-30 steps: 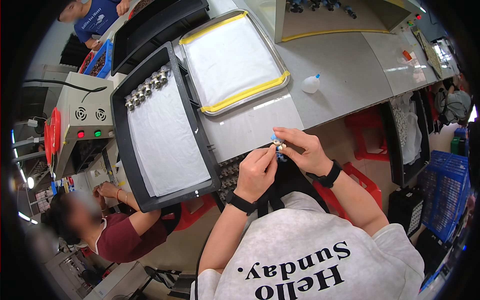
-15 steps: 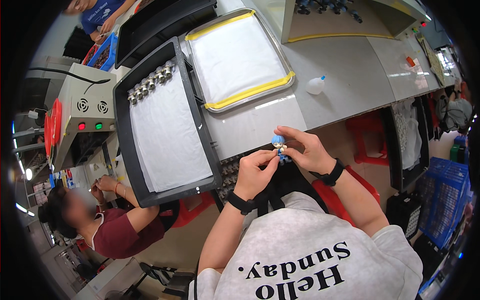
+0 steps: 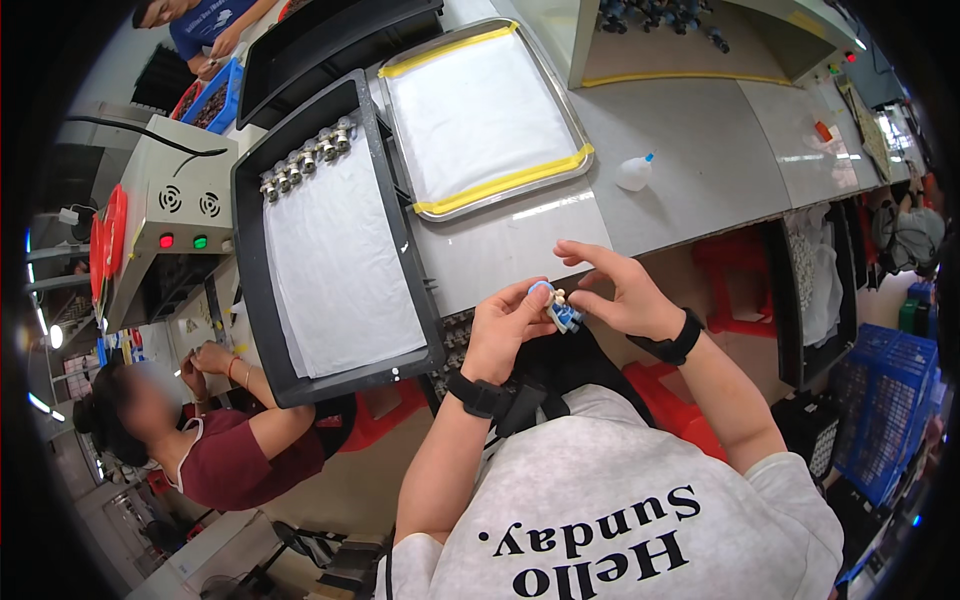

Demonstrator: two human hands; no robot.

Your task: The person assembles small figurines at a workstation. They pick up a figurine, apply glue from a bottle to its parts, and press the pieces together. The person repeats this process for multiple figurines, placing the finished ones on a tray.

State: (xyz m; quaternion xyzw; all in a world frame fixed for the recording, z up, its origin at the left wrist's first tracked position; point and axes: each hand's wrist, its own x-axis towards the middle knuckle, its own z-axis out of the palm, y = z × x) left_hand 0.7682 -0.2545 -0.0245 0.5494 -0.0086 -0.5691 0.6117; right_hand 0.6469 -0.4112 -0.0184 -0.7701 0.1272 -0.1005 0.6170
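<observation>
A small doll figurine (image 3: 565, 316) with light blue hair and a blue-and-white outfit is in front of my body, just off the bench edge. My left hand (image 3: 505, 325) grips its head between thumb and fingers, and the figurine leans with its feet toward the lower right. My right hand (image 3: 628, 297) is beside it with the fingers spread and apart. Its thumb is next to the figurine's body; whether it touches cannot be made out. Several similar small figurines (image 3: 310, 155) lie in a row at the far end of the black tray (image 3: 424, 352) on my left.
A metal tray (image 3: 586, 135) lined with white sheet and yellow tape lies ahead. A white squeeze bottle (image 3: 633, 173) stands to its right. At the left are a grey machine (image 3: 180, 170) and a co-worker in a maroon shirt (image 3: 245, 455). Red stools (image 3: 735, 275) are below the bench.
My left hand has shifted its grip up to the figurine's head and the figurine has tilted. My right hand's fingers have come away from it and spread. The view has moved slightly.
</observation>
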